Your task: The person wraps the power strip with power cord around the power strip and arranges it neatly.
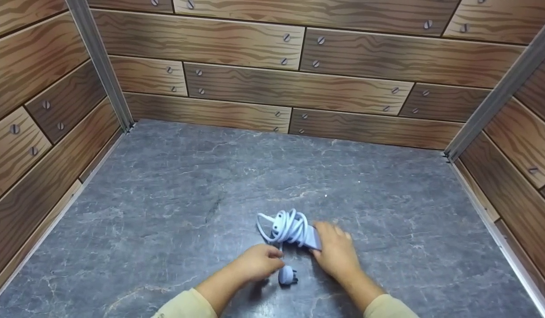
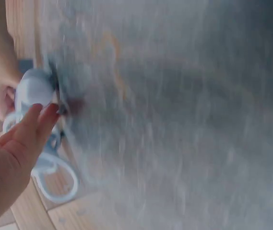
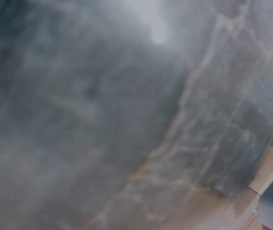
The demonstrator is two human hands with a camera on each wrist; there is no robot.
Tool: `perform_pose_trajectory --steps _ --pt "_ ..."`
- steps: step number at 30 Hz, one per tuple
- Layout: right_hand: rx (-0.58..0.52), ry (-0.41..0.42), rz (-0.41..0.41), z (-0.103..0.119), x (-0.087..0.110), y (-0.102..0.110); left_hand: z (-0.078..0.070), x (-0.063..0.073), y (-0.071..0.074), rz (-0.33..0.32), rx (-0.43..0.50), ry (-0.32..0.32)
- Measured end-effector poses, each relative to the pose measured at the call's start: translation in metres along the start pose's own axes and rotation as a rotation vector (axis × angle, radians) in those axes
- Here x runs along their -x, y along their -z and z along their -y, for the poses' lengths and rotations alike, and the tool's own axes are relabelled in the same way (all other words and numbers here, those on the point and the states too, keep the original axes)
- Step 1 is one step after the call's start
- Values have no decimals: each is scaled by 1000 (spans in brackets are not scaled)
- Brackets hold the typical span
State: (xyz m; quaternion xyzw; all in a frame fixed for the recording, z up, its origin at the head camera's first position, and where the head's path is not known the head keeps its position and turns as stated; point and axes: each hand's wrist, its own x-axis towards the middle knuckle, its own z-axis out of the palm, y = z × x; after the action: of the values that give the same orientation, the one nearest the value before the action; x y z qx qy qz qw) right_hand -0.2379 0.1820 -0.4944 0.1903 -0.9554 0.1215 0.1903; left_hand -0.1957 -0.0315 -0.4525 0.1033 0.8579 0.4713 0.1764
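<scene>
A pale blue power strip (image 1: pixel 314 238) lies on the grey surface with its cord (image 1: pixel 294 227) wound round it in several loops. My right hand (image 1: pixel 336 247) grips the strip's right end. The plug (image 1: pixel 287 276) hangs off the near side on a short length of cord, its dark pins facing right. My left hand (image 1: pixel 260 261) is just left of the plug, thumb apart from the fingers. In the left wrist view, the extended fingers (image 2: pixel 28 127) overlap the plug (image 2: pixel 34 88); whether they touch it I cannot tell. The right wrist view shows mostly blurred surface.
Grey marble-patterned floor (image 1: pixel 188 176) stretches around the hands. Wood-plank-patterned walls (image 1: pixel 254 79) stand at the back, left and right, with metal posts (image 1: pixel 100 66) at the corners. A small white speck (image 1: pixel 325 195) lies beyond the strip.
</scene>
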Motion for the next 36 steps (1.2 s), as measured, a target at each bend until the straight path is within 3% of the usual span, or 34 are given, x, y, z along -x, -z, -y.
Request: perform_pose_trajectory --steps 3,6,13,25,29,33,36 --pt "8 6 22 -1 2 0 5 0 14 -58 -178 -76" --pt "-16 -21 66 -2 3 1 12 -3 26 -122 -264 -83" --pt "-107 -107 202 -7 -1 6 20 -7 36 -153 -292 -11" --pt "-288 -185 295 -13 -8 14 15 -15 25 -135 -324 -57" --pt "-411 -138 376 -17 -7 19 15 -16 23 -127 -330 -66" --pt "-507 -3 487 -19 -7 26 13 -14 26 -111 -333 -67" --pt "-564 68 574 -18 -6 30 10 -9 32 -59 -341 -34"
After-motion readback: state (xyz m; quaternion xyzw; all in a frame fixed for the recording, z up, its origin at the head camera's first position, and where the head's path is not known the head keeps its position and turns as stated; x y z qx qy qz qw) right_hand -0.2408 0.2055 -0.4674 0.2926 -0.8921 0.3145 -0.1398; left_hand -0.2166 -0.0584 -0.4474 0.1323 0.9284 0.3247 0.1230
